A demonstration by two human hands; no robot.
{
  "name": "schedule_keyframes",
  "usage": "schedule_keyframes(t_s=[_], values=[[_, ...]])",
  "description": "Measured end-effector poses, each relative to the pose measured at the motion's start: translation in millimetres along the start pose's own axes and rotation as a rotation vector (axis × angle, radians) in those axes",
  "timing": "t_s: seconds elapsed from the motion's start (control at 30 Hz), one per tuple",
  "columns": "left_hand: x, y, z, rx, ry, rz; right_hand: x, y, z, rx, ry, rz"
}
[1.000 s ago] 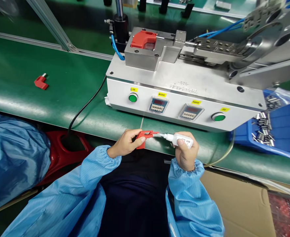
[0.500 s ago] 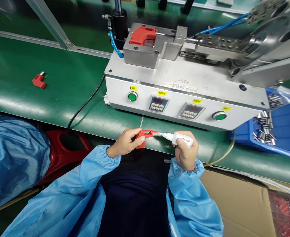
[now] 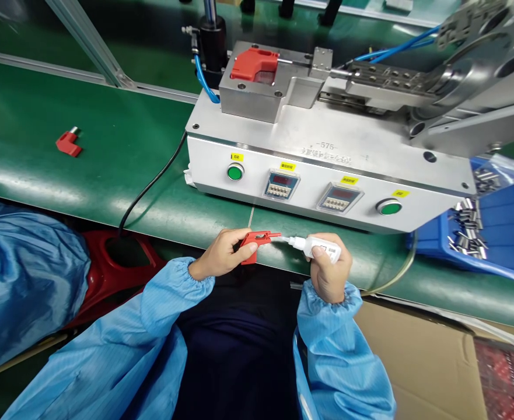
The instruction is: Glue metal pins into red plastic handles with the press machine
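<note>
Two hands busy | left hand (image 3: 221, 255) grips red plastic part (image 3: 257, 238) over counter (image 3: 169, 213) edge | right hand (image 3: 329, 273) grips white dropper bottle (image 3: 321, 248), nozzle at part's tip | second red part (image 3: 254, 63) sits in machine fixture (image 3: 257, 98)

A single camera rides on the person's head, looking forward and steeply down over the near edge of the green conveyor belt (image 3: 64, 169). It sits close: the left hand (image 3: 221, 254) pinching a red plastic part (image 3: 257, 238) and the right hand (image 3: 331, 271) gripping a white dropper bottle (image 3: 322, 248) lie just below mid-frame. The metal machine (image 3: 327, 157) spans the upper half, its front panel facing the lens, and a blue bin (image 3: 502, 233) is cut by the right edge
</note>
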State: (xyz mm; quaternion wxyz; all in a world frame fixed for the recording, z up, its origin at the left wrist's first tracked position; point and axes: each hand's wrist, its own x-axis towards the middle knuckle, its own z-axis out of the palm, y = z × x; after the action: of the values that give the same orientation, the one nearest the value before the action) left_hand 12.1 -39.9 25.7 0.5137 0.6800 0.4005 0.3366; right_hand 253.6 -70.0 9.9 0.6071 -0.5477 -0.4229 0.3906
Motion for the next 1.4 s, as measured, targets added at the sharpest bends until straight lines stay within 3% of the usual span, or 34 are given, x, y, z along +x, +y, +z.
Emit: schedule_keyframes(t_s=[1.4], values=[[0.3, 1.8, 0.5, 0.017, -0.007, -0.023, 0.2, -5.8, 3.8, 0.024, -0.02, 0.048]])
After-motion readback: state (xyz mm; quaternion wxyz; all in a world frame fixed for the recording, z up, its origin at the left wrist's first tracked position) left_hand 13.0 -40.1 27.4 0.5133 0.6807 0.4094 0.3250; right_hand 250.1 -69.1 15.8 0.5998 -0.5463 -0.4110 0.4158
